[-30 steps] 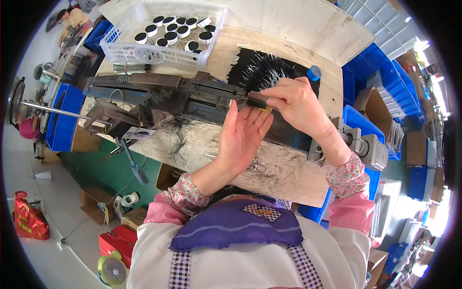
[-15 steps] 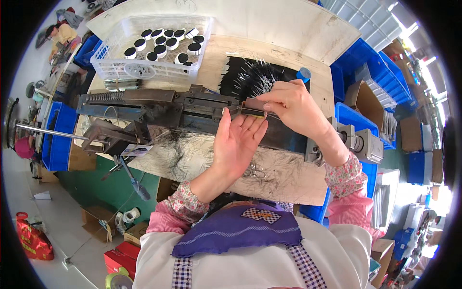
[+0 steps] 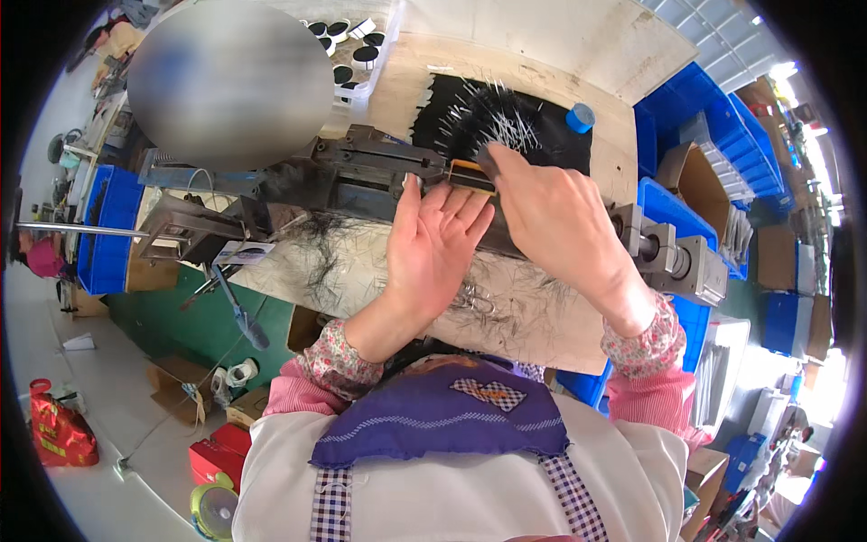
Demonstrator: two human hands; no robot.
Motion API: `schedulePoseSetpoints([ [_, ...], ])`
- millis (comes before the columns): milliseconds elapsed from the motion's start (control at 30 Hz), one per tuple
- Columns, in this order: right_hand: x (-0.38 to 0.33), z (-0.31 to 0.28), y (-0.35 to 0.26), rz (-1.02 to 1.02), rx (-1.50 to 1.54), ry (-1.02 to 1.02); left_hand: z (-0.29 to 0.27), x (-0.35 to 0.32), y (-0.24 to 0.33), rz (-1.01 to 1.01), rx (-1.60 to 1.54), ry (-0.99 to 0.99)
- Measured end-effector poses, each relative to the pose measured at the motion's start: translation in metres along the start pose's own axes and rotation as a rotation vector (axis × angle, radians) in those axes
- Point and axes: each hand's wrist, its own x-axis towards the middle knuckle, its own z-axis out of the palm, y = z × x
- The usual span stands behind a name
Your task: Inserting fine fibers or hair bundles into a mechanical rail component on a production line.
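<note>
Blue bins [image 3: 691, 99], a red bag [image 3: 56, 432] and cardboard boxes [image 3: 172, 384] surround the bench

Small flat yellow-edged brush block [image 3: 471, 175], horizontal on dark metal machine [image 3: 379, 172], black bristles [image 3: 492, 113] behind.

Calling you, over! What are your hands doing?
Left hand open, palm up. Right hand pinching small yellow-and-black flat piece at dark metal machine. Nothing blocking.

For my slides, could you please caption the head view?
Both hands at a dark metal machine: left hand open, palm up; right hand pinching a small yellow-edged brush block.
</note>
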Motion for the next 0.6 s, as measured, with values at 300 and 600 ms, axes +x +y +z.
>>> schedulePoseSetpoints([
  [300,0.0,0.016,0.001,-0.185,-0.27,-0.088,0.005,0.004,0.007,-0.057,0.086,0.017],
  [600,-0.092,0.037,0.01,-0.04,0.149,-0.23,-0.01,0.001,-0.029,0.027,0.159,0.143],
])
